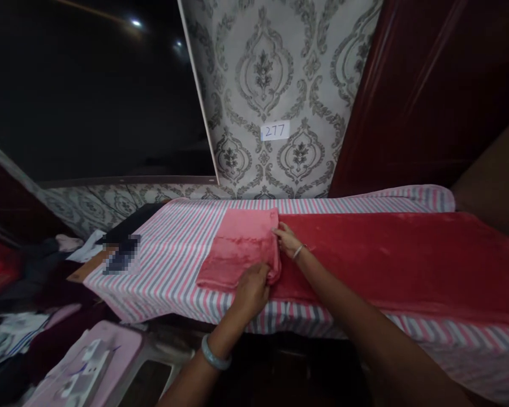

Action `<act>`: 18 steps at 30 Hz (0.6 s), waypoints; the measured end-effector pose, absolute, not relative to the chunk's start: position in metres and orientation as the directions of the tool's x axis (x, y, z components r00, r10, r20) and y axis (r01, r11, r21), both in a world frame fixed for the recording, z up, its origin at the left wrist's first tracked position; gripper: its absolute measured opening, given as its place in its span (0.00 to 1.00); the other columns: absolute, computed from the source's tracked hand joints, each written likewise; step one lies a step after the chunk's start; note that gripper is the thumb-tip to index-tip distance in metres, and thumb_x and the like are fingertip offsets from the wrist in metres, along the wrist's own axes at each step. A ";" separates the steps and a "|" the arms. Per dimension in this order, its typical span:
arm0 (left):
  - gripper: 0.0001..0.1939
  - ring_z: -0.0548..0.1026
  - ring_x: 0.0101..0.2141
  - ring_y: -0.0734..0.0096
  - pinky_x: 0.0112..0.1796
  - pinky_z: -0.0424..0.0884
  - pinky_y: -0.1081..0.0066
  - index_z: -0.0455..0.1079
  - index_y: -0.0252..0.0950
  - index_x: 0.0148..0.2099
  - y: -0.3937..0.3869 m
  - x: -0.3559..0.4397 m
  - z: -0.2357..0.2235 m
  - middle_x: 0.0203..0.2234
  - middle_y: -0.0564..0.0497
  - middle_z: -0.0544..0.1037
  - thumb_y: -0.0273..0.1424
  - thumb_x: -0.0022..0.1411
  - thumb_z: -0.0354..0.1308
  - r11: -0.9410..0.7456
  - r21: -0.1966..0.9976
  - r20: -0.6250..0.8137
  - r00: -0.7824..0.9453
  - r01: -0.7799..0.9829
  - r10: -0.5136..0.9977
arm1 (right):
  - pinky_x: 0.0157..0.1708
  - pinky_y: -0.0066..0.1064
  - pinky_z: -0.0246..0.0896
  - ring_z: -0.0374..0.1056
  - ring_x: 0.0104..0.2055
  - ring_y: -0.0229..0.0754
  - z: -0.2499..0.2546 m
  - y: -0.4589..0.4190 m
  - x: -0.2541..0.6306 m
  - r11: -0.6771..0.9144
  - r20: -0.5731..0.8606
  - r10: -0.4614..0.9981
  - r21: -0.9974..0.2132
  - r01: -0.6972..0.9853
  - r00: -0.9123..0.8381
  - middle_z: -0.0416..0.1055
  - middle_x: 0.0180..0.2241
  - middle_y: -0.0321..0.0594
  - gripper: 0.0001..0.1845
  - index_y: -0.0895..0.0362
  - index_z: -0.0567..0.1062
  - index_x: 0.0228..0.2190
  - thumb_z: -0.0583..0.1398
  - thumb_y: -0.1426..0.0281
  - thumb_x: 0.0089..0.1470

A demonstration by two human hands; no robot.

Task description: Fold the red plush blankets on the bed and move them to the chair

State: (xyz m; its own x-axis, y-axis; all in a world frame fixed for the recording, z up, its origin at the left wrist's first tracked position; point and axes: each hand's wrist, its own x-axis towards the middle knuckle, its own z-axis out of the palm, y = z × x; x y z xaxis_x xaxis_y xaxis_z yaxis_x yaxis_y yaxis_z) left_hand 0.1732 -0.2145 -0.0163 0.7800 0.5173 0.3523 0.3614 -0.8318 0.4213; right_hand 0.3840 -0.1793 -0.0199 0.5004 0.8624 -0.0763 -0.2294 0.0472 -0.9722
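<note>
A red plush blanket (390, 260) lies in a long strip along the table, with its left end doubled over into a lighter pinkish-red folded part (237, 249). My left hand (253, 287) has its fingers curled round the near right corner of that folded part. Farther back, my right hand (287, 239) pinches the right edge of the same fold between thumb and fingers. A pale bangle circles my left wrist and a thin bracelet my right. Beneath the blanket spreads a striped pink, grey and white cloth (169, 249).
Behind the table rises a patterned wall (263, 68) with a paper label (275, 130) reading 277. A large dark screen (97, 102) hangs at left. Lower left are a power strip (87, 370) on a pink surface (123, 339) and piled clothes (17, 333).
</note>
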 end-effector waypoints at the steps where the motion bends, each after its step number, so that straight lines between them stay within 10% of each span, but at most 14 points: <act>1: 0.22 0.77 0.48 0.58 0.51 0.73 0.58 0.70 0.40 0.48 -0.214 0.174 -0.018 0.46 0.43 0.80 0.18 0.52 0.51 -0.837 0.418 0.372 0.773 0.354 0.513 | 0.34 0.33 0.74 0.75 0.34 0.42 -0.017 -0.171 0.385 0.069 -0.046 0.847 -0.978 -0.195 0.530 0.79 0.40 0.36 0.31 0.50 0.68 0.55 0.64 0.65 0.48; 10: 0.27 0.71 0.60 0.55 0.61 0.68 0.50 0.70 0.40 0.54 -0.222 0.198 -0.025 0.60 0.42 0.73 0.18 0.52 0.52 -0.893 0.352 0.516 0.738 0.280 0.435 | 0.61 0.40 0.64 0.70 0.58 0.47 0.011 -0.149 0.421 0.123 0.175 0.700 -0.984 0.125 0.693 0.74 0.57 0.40 0.36 0.55 0.75 0.57 0.59 0.76 0.44; 18: 0.27 0.69 0.62 0.48 0.62 0.66 0.46 0.71 0.34 0.56 -0.243 0.225 -0.058 0.59 0.35 0.74 0.18 0.53 0.53 -0.906 0.319 0.394 0.830 0.279 0.395 | 0.60 0.50 0.63 0.72 0.56 0.52 -0.038 -0.192 0.451 0.034 0.153 0.713 -0.982 0.184 0.685 0.76 0.54 0.47 0.34 0.60 0.75 0.56 0.62 0.71 0.45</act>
